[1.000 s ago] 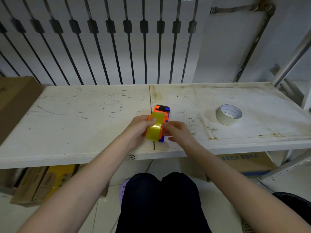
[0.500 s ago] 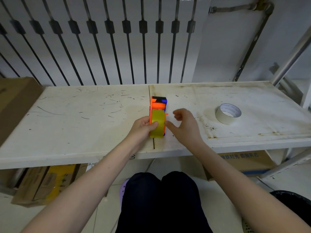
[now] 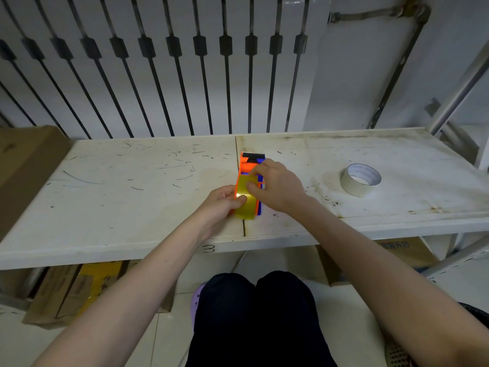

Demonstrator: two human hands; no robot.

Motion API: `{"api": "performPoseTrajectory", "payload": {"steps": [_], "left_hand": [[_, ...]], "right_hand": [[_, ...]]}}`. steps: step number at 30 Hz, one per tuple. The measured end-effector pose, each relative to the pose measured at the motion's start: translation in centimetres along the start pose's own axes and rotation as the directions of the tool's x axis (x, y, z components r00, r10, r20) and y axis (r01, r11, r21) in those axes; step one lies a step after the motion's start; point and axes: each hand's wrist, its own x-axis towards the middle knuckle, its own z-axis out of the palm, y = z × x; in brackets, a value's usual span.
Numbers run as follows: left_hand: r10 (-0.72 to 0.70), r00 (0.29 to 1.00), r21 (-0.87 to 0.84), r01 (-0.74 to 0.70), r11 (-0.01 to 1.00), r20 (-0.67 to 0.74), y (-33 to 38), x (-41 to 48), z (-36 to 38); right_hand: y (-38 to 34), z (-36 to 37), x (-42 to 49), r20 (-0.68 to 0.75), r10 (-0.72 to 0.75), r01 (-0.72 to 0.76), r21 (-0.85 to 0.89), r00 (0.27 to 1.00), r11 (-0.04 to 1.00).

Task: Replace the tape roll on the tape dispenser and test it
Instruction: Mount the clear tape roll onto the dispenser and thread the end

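Right hand [image 3: 275, 186] now pinching tape dispenser [image 3: 250, 165]; left hand [image 3: 225, 202] grips; axis points away.

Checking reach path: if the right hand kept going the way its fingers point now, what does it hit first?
The right hand points left and slightly away, fingers already on the yellow tape roll in the orange dispenser. It meets those first; the left hand lies just beyond. Depth is uncertain.

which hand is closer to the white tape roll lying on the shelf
Right. The right hand is on the tape dispenser, apart from the white tape roll further right. The left hand grips the dispenser's far side, farther away.
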Motion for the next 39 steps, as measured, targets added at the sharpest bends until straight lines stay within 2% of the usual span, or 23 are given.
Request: {"api": "performPoseTrajectory", "payload": {"steps": [4,9,13,14,15,17,19,22,24,26,32,39], "left_hand": [[-0.084,0.995,0.081,0.088,0.993,-0.045,1.1,0.1,0.1],[-0.181,0.977,-0.085,0.172,0.981,-0.11,2.8,0.4,1.2],[-0.247,0.954,-0.147,0.223,0.964,-0.172,3.7,0.6,2.2],[-0.256,0.948,-0.16,0.227,0.961,-0.191,3.6,0.8,2.3],[-0.254,0.944,-0.168,0.221,0.961,-0.21,3.7,0.7,2.6],[-0.245,0.94,-0.179,0.205,0.962,-0.238,3.6,0.5,3.1],[-0.239,0.937,-0.17,0.2,0.965,-0.255,3.4,0.5,3.6],[-0.229,0.927,-0.13,0.198,0.972,-0.299,3.6,0.3,4.1],[-0.237,0.921,-0.128,0.206,0.97,-0.308,3.9,0.0,4.2],[-0.243,0.919,-0.128,0.213,0.969,-0.31,3.9,-0.1,4.2],[-0.238,0.925,-0.117,0.212,0.97,-0.295,3.8,-0.7,4.6],[-0.208,0.946,-0.111,0.185,0.976,-0.25,4.1,-1.3,4.8]], "right_hand": [[0.6,-0.5,0.3,0.156,0.018,-0.04,0.14,0.988,0.989],[0.1,-1.1,0.1,0.043,-0.071,0.062,0.189,0.997,0.98],[-0.4,-1.6,-0.3,0.113,-0.141,0.107,0.267,0.984,0.958],[-0.3,-1.6,-0.4,0.111,-0.092,0.047,0.354,0.99,0.934],[-0.2,-1.6,-0.5,0.097,0.015,-0.059,0.466,0.995,0.883],[-0.2,-1.3,-0.7,0.09,0.273,-0.27,0.602,0.958,0.751],[-0.5,-0.7,-0.9,0.077,0.376,-0.347,0.583,0.924,0.735],[-1.3,-0.4,-1.2,0.07,0.396,-0.375,0.501,0.916,0.78],[-1.4,0.2,-1.6,0.088,0.402,-0.387,0.519,0.911,0.763],[-1.2,0.8,-2.1,0.077,0.376,-0.353,0.555,0.923,0.753],[-0.5,1.8,-3.3,-0.031,0.234,-0.189,0.489,0.972,0.852],[-0.5,1.7,-3.1,0.054,0.256,-0.245,0.528,0.965,0.813]]}}
